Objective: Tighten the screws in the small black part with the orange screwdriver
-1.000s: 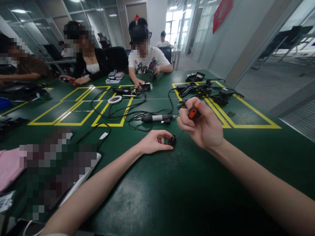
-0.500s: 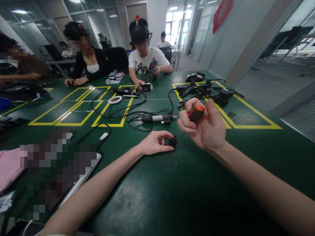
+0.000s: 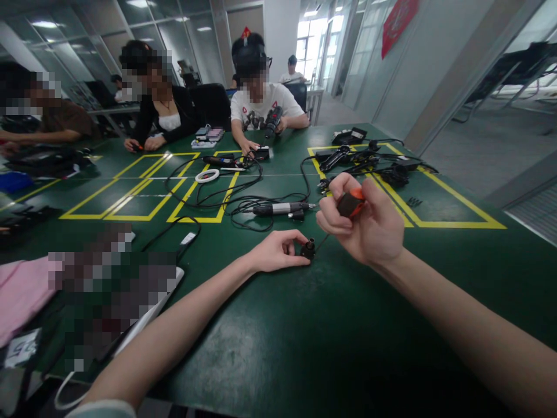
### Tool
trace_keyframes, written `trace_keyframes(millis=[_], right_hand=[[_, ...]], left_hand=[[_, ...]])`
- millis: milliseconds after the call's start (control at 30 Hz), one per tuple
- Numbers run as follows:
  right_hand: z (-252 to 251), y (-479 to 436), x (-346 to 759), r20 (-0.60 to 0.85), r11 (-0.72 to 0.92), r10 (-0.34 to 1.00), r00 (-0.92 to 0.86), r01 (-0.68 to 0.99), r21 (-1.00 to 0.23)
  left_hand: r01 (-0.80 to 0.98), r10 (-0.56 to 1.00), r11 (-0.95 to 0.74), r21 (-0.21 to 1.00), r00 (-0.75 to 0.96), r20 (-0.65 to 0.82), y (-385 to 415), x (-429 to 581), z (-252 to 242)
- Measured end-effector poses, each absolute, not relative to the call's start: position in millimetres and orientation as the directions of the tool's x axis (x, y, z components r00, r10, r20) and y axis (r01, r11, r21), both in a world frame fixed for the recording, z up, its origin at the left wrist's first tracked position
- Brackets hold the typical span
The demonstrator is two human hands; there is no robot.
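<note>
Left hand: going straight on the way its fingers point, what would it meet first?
Past the small black part in its grip, the left hand would probably meet the screwdriver shaft first; depth there is hard to judge.

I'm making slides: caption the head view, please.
Left hand pinches a black part; right hand holds a screwdriver.
</note>
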State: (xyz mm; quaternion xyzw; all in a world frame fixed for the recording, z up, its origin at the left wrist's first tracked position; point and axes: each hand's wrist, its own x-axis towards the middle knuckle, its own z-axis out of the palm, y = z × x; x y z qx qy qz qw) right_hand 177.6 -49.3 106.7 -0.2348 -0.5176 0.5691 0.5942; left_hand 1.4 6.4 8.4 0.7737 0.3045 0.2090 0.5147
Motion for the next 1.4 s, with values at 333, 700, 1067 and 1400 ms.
trace_keyframes(millis=[333,700,1067,1400], right_hand=[[107.6,-45.9,178.1,0.349,0.242,0.922,-0.169,-0.455,-0.857],[107.7,-45.6,174.1,0.388,0.277,0.906,-0.169,-0.455,-0.846],[106.8,-48.4,176.3,0.412,0.296,0.895,-0.169,-0.466,-0.834],[107.0,-45.0,180.6,0.381,0.248,0.9,-0.214,-0.469,-0.848]], left_hand=[[0.219,0.666,-0.349,0.911,0.742,0.076,6.3,3.7,7.2],[0.222,0.695,-0.311,0.924,0.717,0.061,7.9,2.4,5.9],[0.288,0.623,-0.572,0.768,0.762,0.178,2.4,3.8,10.8],[0.167,0.642,-0.334,0.928,0.761,0.094,5.5,4.1,8.1]])
